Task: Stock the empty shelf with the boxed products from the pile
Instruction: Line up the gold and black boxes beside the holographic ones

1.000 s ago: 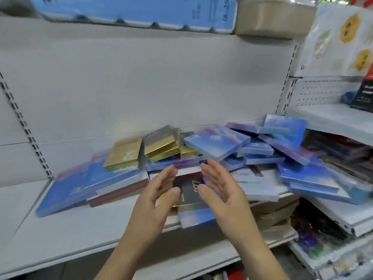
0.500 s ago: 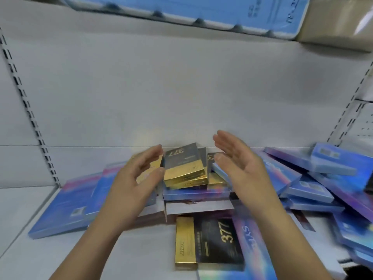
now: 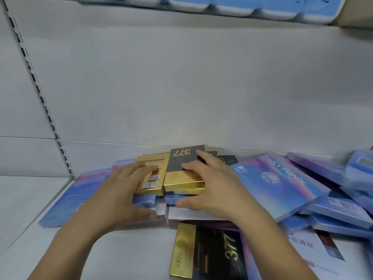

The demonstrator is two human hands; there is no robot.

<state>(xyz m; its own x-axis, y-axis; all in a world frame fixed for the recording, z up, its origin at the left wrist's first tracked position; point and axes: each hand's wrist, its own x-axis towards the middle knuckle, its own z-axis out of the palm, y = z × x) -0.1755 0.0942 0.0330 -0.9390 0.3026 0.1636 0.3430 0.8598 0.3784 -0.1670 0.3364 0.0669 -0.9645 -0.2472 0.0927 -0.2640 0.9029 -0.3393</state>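
— What's lying on the shelf (image 3: 34, 209)?

— A loose pile of flat rectangular cartons on a matte white metal shelf, in front of a plain pale back panel (image 3: 181, 87) with a slotted upright (image 3: 43, 110) at the left. Most are thin blue-to-purple boxes (image 3: 278, 184) with a glossy gradient print, overlapping at angles and spreading to the right.

— And the hands?

— Both rest on the small boxes at the top of the heap. The left hand (image 3: 123, 190) lies flat, fingers spread, on a shiny gold box (image 3: 150, 168) with a barcode label. The right hand (image 3: 214, 184) curls around a stack of gold-foil boxes (image 3: 181, 183): fingers on the topmost dark grey box (image 3: 184, 158) printed "377", thumb pressed low at the stack's front edge. Whether that stack is lifted clear, I cannot tell.

— Anything nearer the camera?

— A larger black box (image 3: 210, 257) with a metallic gold strip and gold "377" lettering lies flat at the shelf's front, just below the right wrist. Beside it, a white carton (image 3: 308, 249) with Chinese characters sits partly under the blue ones.
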